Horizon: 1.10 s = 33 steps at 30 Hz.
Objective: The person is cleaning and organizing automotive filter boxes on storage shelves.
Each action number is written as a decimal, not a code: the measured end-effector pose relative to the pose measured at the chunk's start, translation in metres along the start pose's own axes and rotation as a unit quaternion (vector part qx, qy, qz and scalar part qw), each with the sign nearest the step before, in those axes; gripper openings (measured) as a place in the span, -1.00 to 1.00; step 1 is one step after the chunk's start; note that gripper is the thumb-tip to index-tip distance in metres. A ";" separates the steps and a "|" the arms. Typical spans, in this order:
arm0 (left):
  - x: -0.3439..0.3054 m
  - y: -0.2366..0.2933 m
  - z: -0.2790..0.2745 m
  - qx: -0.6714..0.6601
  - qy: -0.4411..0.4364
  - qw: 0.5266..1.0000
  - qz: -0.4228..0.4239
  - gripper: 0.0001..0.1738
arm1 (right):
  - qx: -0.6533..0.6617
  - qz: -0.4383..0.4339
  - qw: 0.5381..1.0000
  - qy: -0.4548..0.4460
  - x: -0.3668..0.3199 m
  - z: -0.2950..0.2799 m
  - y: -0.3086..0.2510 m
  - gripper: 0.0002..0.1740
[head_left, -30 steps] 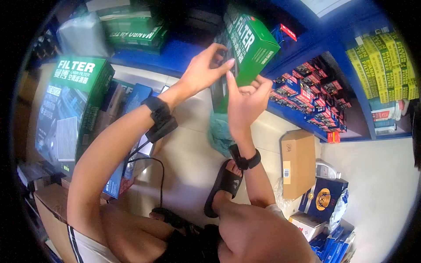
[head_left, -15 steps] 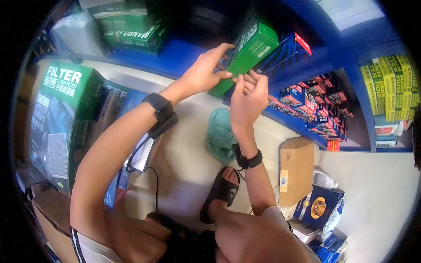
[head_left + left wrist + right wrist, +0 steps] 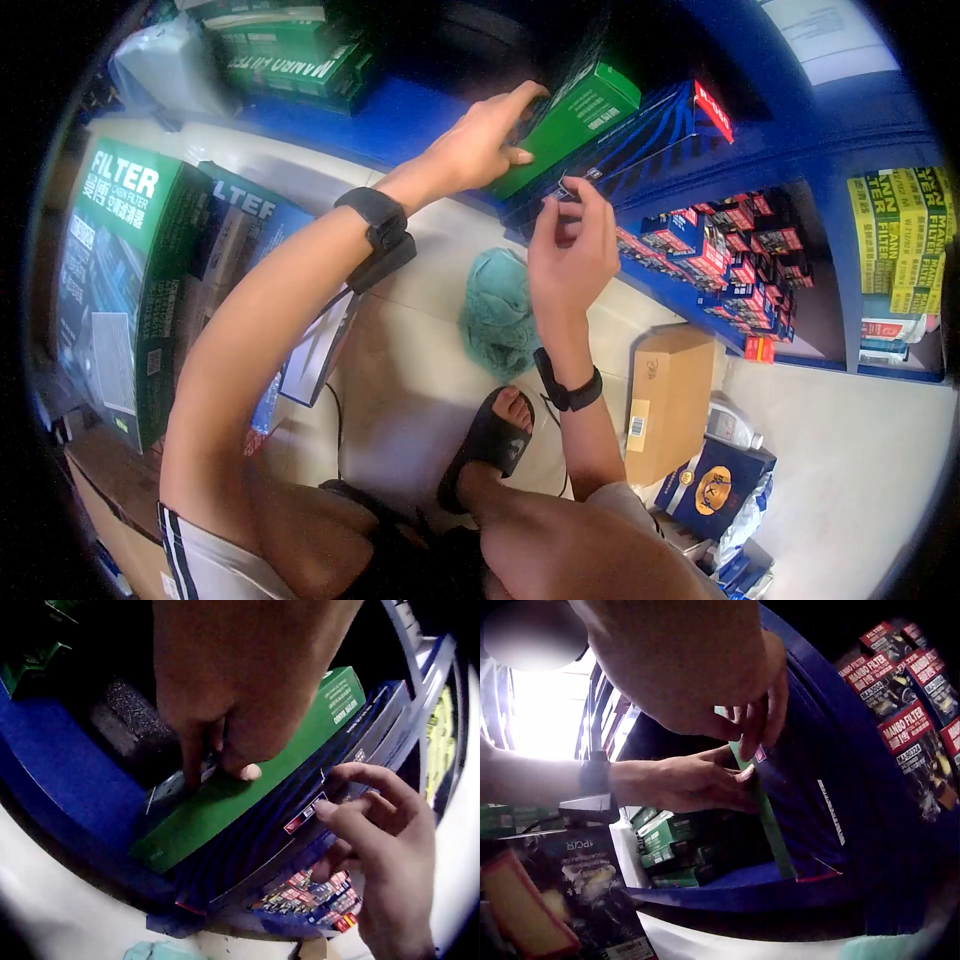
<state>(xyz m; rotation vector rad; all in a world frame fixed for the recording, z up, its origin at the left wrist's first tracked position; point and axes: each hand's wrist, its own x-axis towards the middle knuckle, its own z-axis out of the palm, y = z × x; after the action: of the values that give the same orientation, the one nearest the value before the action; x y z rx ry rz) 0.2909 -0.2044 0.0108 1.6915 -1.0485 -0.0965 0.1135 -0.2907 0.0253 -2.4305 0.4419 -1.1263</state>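
My left hand (image 3: pixel 470 145) is at a long green filter box (image 3: pixel 585 105), its thumb on the green side and its fingers over the far side. The box stands on the blue shelf, against a dark blue box (image 3: pixel 650 140) with a red end. My right hand (image 3: pixel 572 250) is beside the dark blue box, fingers loosely bent and a gap between thumb and forefinger. In the left wrist view those fingertips lie over the dark blue box's (image 3: pixel 262 832) printed label. Part of the green box (image 3: pixel 225 806) is hidden by the left hand there.
Small red-and-blue boxes (image 3: pixel 700 245) fill the lower shelf, with yellow-green boxes (image 3: pixel 905 240) farther right. Large filter boxes (image 3: pixel 140 250) stand at the left. A teal bag (image 3: pixel 500 310) lies on the floor near a sandalled foot. A cardboard carton (image 3: pixel 670 400) stands at the right.
The green box has moved back and down onto the shelf, beside the dark blue box. My right hand has left the green box and now sits by the dark blue one.
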 end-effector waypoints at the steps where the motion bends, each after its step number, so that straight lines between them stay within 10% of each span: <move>1: 0.001 -0.001 0.000 0.001 -0.001 1.000 0.000 -0.20 | 0.001 0.001 1.000 0.001 -0.002 -0.002 0.000 -0.67; 28: -0.133 0.128 -0.044 0.360 0.024 0.916 -0.178 -0.42 | 0.177 -0.033 0.935 -0.307 -0.049 0.003 -0.035 -0.44; 33: -0.164 0.145 -0.053 0.480 -0.097 0.853 -0.183 -0.09 | 0.261 -0.134 0.881 -0.372 -0.052 0.026 -0.056 -0.17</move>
<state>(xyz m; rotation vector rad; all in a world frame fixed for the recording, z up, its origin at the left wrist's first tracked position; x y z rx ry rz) 0.1349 -0.0577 0.0808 2.8419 -0.9590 0.0267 0.1073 -0.2130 0.0041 -2.2253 -0.4047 -0.2557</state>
